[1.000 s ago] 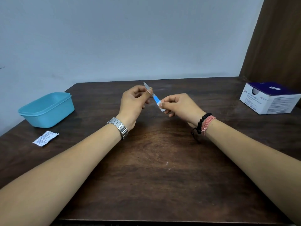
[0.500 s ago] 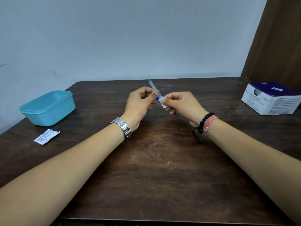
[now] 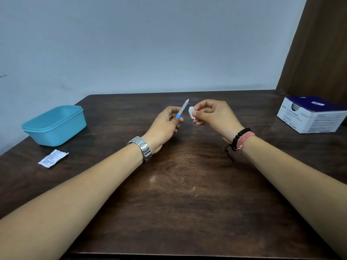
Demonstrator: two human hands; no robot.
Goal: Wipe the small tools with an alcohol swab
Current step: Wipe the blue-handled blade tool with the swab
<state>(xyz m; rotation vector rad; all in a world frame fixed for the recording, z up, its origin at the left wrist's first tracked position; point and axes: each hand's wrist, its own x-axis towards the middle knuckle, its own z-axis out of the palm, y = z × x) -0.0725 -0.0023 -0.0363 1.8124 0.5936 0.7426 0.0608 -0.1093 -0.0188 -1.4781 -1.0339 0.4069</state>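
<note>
Two hands are up over the brown worktop [image 3: 187, 203]. The left hand [image 3: 165, 124] pinches one small nail file [image 3: 182, 109] by its blue end, tip pointing up. The right hand [image 3: 212, 115] pinches one white swab [image 3: 191, 112] just beside the file, not touching it. One blue tub [image 3: 54, 124], one torn wrapper [image 3: 53, 158] and one swab box [image 3: 311, 115] sit on the worktop.

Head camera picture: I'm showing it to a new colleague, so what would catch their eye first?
First the two hands raised over the middle of the dark wooden table: the left hand holds a slim metal tool with a blue band, tip pointing up and away, while the right hand pinches a small white swab just beside it, not touching. Next, the turquoise tub at far left and the white-and-purple swab box at far right.
</note>
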